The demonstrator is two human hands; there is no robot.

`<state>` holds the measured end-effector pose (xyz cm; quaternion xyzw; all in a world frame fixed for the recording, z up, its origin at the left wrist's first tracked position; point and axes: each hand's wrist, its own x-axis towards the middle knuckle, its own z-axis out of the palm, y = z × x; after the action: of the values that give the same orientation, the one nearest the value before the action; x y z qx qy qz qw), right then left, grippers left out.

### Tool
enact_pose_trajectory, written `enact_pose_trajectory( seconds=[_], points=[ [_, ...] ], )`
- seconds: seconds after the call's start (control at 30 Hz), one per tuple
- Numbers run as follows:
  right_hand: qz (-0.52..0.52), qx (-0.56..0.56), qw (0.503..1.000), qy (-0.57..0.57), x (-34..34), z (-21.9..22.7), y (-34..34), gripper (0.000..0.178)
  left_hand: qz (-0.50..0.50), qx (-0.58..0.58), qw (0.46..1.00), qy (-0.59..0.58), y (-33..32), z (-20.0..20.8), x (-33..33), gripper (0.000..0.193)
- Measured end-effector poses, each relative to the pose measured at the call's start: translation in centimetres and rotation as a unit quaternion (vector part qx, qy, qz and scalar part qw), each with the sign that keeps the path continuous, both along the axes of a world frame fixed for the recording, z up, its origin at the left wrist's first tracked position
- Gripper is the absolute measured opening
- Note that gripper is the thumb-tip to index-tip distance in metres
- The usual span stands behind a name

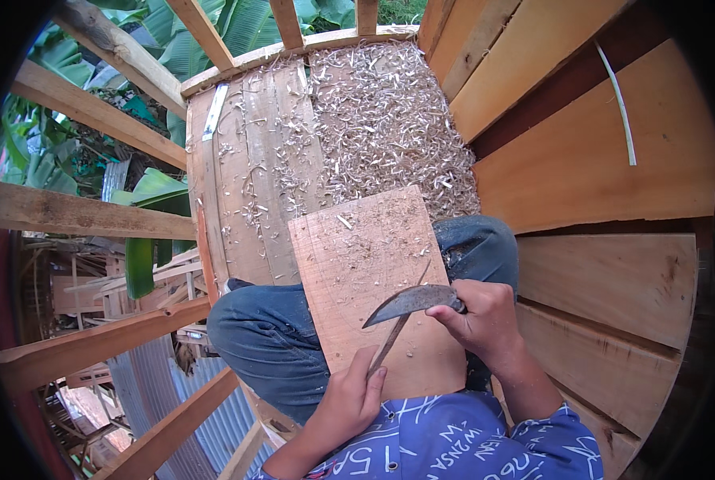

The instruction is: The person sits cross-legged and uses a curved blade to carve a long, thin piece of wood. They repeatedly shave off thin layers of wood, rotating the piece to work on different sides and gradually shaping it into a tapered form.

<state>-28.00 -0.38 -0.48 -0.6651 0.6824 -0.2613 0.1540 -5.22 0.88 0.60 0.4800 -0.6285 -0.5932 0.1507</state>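
My right hand (485,316) is closed around the handle end of a knife (409,302) with a broad, dark, curved blade. The blade points left, its tip hanging over the board. My left hand (356,400) grips the lower end of a thin brown stick (388,350) that narrows to a point at its far end. The knife lies across the stick partway along and hides part of it; whether the stick is wood or metal I cannot make out. Beneath both hands, a square wooden board (365,248) rests on my lap, dotted with small chips.
Curled pale shavings (389,120) cover the plank floor (245,200) ahead, thickest at the right. A plank wall (589,160) stands close on my right. Slatted railing (93,216) runs along the left and front, with banana leaves and corrugated metal sheets (157,400) beyond.
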Motion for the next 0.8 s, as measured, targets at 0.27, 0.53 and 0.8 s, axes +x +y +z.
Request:
enact_pose_trajectory(
  seconds=[0.27,0.53,0.8],
  points=[
    [-0.05,-0.105,0.987,0.11,-1.5,-1.6,-2.5,0.065,0.014,0.003,1.0,0.0,-0.4,0.3,-0.2,0.023],
    [-0.099,-0.163,0.976,0.109,-3.0,-1.3,-3.1,0.066,-0.011,0.009,1.0,0.025,-1.5,1.0,-0.8,0.024],
    [-0.209,0.009,0.964,-0.162,-7.4,0.8,-3.2,0.06,0.056,0.074,0.994,0.049,-0.4,-0.8,1.8,0.024]
  ],
)
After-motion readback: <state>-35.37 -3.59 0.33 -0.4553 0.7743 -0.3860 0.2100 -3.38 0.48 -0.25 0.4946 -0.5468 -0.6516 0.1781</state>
